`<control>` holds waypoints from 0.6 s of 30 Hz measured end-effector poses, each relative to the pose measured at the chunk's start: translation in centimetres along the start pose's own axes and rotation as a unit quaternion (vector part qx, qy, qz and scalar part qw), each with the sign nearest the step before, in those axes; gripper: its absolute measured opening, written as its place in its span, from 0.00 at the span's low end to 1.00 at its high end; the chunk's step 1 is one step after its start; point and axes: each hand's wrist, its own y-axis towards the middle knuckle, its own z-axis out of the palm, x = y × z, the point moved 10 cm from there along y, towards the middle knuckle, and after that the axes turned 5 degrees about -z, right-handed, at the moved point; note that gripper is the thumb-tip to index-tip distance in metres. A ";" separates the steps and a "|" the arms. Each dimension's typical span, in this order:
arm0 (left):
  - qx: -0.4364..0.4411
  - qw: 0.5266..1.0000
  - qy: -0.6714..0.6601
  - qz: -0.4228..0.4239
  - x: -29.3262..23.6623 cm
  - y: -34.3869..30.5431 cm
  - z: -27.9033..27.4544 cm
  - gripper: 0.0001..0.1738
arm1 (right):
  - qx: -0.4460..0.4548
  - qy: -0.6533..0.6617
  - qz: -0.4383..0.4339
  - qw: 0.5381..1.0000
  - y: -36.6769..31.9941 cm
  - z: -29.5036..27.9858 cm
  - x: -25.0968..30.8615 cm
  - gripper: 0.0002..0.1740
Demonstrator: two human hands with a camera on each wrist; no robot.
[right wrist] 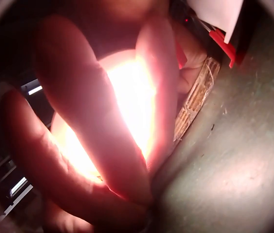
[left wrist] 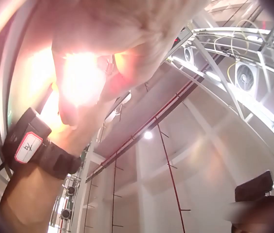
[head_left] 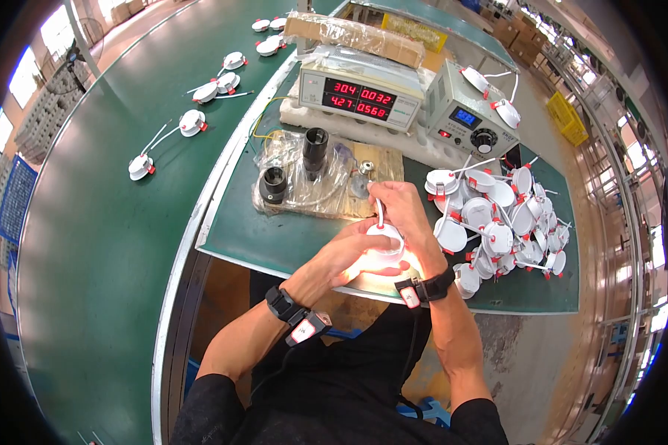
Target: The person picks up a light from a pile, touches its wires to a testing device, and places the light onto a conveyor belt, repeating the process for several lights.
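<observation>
A white LED downlight (head_left: 384, 245) glows in front of the person, its lit face turned down. The left hand (head_left: 343, 254) grips its rim, with the thumb over the back. Bent over the downlight's other side, the right hand (head_left: 407, 216) pinches the white cord (head_left: 380, 213) close to a metal contact (head_left: 366, 167) on the wooden board (head_left: 341, 206). Fingers (right wrist: 95, 116) cross the glowing face in the right wrist view. Glare (left wrist: 81, 80) washes out much of the downlight in the left wrist view.
Many white downlights (head_left: 497, 215) with red clips are heaped at the right. Behind the board stand a power meter (head_left: 360, 93) with red digits and a grey box with a knob (head_left: 484, 141). Two black lamp sockets (head_left: 274, 184) are on the board. More downlights (head_left: 193, 122) lie on the green bench.
</observation>
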 end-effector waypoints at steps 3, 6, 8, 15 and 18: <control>-0.021 0.999 0.035 0.007 -0.1 -0.3 -0.2 0.15 | -0.008 -0.035 -0.028 0.999 0.1 -0.7 -0.1 0.18; -0.114 0.981 0.125 0.097 -1.8 -4.0 -2.4 0.15 | 0.013 0.018 -0.087 0.996 -0.1 0.0 -0.7 0.25; -0.207 0.940 0.200 0.182 -4.7 -11.9 -4.1 0.16 | 0.066 0.026 -0.088 0.994 -2.7 0.9 1.5 0.24; -0.765 0.377 0.505 0.135 0.2 -53.0 -19.2 0.22 | 0.119 0.031 -0.137 0.983 -8.8 4.7 5.7 0.20; -0.828 0.130 0.542 -0.064 4.8 -61.4 -15.8 0.23 | 0.132 0.012 -0.152 0.979 -8.7 5.9 5.4 0.20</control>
